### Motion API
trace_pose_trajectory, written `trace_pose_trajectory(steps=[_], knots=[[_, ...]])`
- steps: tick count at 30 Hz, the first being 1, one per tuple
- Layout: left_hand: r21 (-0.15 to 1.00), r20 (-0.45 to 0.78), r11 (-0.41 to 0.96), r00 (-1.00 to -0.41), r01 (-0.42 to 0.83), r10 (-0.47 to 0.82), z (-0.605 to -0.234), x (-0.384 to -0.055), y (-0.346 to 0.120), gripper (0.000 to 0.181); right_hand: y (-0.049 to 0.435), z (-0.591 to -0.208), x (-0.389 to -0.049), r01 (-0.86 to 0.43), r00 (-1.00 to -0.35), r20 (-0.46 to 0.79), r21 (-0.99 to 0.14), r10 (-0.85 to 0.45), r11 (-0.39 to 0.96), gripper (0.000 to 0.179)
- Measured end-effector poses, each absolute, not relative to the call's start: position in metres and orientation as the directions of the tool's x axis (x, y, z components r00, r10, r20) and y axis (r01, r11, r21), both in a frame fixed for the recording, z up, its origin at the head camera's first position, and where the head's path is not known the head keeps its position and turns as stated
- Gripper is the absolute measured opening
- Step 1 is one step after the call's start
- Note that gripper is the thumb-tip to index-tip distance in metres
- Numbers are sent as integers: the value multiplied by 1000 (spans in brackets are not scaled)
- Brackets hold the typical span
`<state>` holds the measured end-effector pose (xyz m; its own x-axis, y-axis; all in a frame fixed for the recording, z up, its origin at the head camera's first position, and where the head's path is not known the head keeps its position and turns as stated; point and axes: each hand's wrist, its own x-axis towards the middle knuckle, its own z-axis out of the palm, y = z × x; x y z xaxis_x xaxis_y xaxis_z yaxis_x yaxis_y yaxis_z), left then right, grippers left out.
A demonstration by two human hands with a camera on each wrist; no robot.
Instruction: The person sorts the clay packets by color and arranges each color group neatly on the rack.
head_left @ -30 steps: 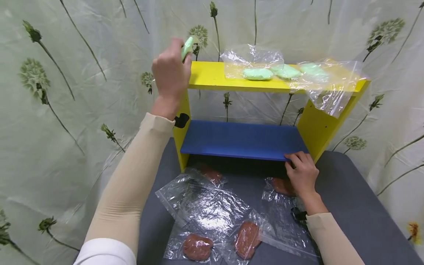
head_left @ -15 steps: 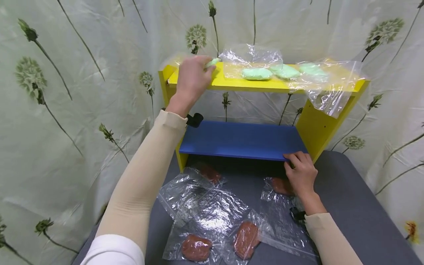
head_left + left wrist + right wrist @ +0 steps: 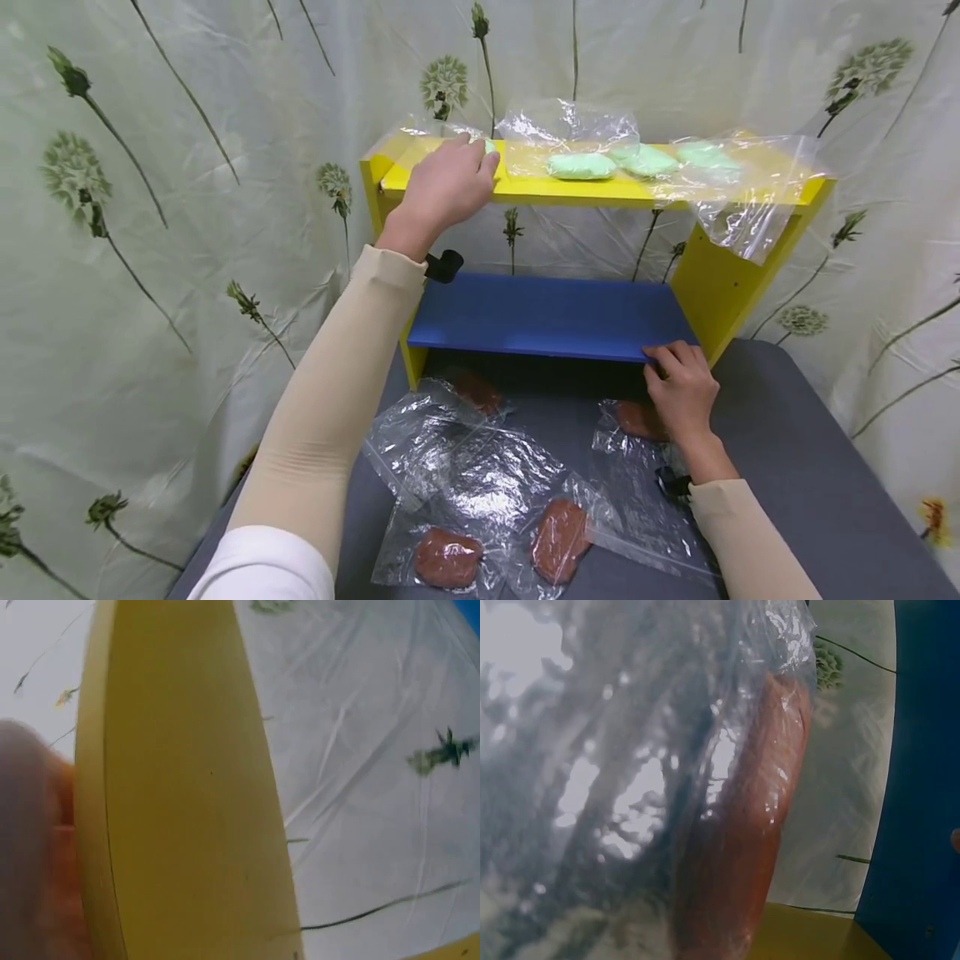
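Head view: a pale green lump in clear plastic (image 3: 490,146) shows above the yellow shelf top (image 3: 585,197), partly hidden behind the left hand's (image 3: 453,183) fingers; whether they grip it cannot be told. Curled right-hand (image 3: 684,396) fingers hold the blue board's (image 3: 547,312) front edge. Below, bagged reddish-brown lumps (image 3: 448,557) lie on a dark grey table (image 3: 780,417); behind, a pale flower-printed sheet (image 3: 135,292) hangs.

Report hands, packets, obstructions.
Left hand at yellow top shelf, by one green packet; grip unclear. Right hand grips blue shelf. Three other green packets rightward may crowd it.
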<state>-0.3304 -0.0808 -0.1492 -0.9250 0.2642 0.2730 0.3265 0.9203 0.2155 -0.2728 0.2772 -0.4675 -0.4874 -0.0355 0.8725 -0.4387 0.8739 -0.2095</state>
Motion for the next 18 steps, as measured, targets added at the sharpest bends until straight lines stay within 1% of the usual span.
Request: trace_pose_trajectory(steps=[2, 3, 5, 6, 8, 10, 12, 16, 18], knots=[[340, 391, 864, -891, 372, 230, -151, -328, -87, 56, 276, -468, -274, -439, -492, 870, -206, -42, 875, 14], [400, 466, 817, -860, 414, 207, -152, -325, -91, 52, 276, -469, -274, -439, -493, 869, -204, -45, 875, 13], [471, 626, 706, -764, 530, 156, -156, -318, -98, 43, 275, -469, -275, -439, -494, 868, -204, -45, 875, 12], [470, 697, 657, -705, 590, 135, -157, -314, -101, 39, 275, -469, -275, -441, -493, 869, -207, -42, 873, 12], [421, 804, 599, -586, 681, 102, -162, -305, -107, 34, 274, -469, -276, -444, -488, 872, -214, -35, 870, 12], [355, 872, 570, -483, 741, 85, -169, -295, -113, 30, 274, -469, -276, -446, -485, 874, -219, -29, 868, 13], [283, 914, 556, -395, 781, 90, -179, -286, -119, 28, 274, -469, -276, -449, -481, 876, -222, -25, 866, 14], [164, 949, 554, -284, 816, 137, -207, -271, -129, 23, 273, -468, -273, -448, -472, 881, -227, -13, 865, 15], [127, 949, 554, -264, 823, 174, -223, -265, -133, 20, 273, -467, -273, -450, -462, 887, -225, -9, 864, 17]])
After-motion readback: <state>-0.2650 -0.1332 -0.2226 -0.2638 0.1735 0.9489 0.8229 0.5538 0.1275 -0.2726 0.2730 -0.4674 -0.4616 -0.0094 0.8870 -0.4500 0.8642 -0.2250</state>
